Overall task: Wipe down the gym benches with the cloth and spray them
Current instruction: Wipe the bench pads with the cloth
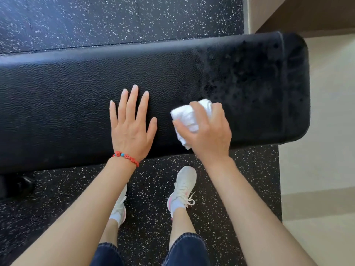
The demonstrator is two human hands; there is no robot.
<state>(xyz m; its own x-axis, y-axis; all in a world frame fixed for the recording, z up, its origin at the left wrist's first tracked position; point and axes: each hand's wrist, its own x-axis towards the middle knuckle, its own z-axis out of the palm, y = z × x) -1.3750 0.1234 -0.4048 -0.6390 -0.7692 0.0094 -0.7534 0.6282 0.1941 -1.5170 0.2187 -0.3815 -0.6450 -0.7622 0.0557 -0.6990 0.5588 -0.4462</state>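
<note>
A black padded gym bench (67, 96) runs across the view from left to right. Its right end looks wet and darker, with spray droplets on it. My left hand (132, 123) lies flat on the pad with its fingers spread, a red bead bracelet on the wrist. My right hand (207, 131) presses a bunched white cloth (188, 117) onto the pad near the front edge, just left of the wet patch. No spray bottle is in view.
Black speckled rubber flooring (115, 18) lies behind and in front of the bench. My feet in white sneakers (182, 189) stand close to its front edge. A beige floor and wall (326, 131) border the mat on the right. A dark bench foot (21, 184) sits at the lower left.
</note>
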